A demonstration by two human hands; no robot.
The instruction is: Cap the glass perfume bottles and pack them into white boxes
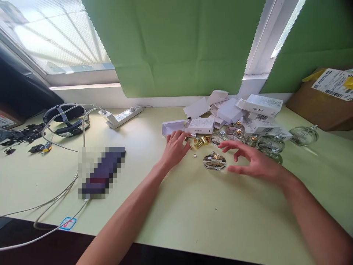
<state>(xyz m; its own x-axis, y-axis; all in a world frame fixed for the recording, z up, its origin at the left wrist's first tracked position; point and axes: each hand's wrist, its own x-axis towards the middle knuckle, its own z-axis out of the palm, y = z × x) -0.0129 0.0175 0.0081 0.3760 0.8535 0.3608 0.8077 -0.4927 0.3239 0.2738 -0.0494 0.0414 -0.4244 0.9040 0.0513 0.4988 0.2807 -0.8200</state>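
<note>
My left hand is closed beside a group of small gold and silver caps. Between its thumb and forefinger shows a small dark thing, too small to name. My right hand is open, its fingers curved apart and thumb stretched out, just right of a clear glass perfume bottle. That bottle has a gold neck and stands apart from the others; I see no clear contact with it. More glass bottles sit behind my right hand, which partly hides them. A tiny silver ring lies between my hands.
White cartons and an open white box are piled at the back. A cardboard box stands at the far right. Left lie a power strip, a headset, a blurred phone and white cables.
</note>
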